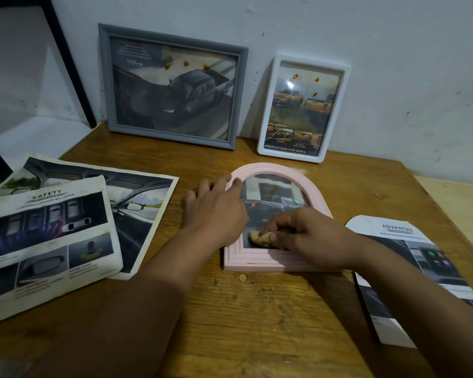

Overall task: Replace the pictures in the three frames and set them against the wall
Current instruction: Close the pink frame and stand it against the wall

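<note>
The left hand (216,211) is lying flat, steadying the pink arched frame (268,170) mid-tabletop (257,323), while the right hand (311,236) fingers are pinching a tan wad (260,238) on its glass

Legible text. At left of the picture, the folded brochure sheet (47,241) on the worktop (243,323) carried the heading "SAFETY" in dark capitals near its top edge; the smaller lines beneath were too blurred to read. At lower right, the arch-topped cut-out sheet (410,279) bore "ADVANCED" at its upper end, with an unreadable line under it. At upper centre, the picture in the grey frame (172,85) showed pale lettering resembling "TRAVO". Captions in the white frame (303,107) could not be read.
</note>
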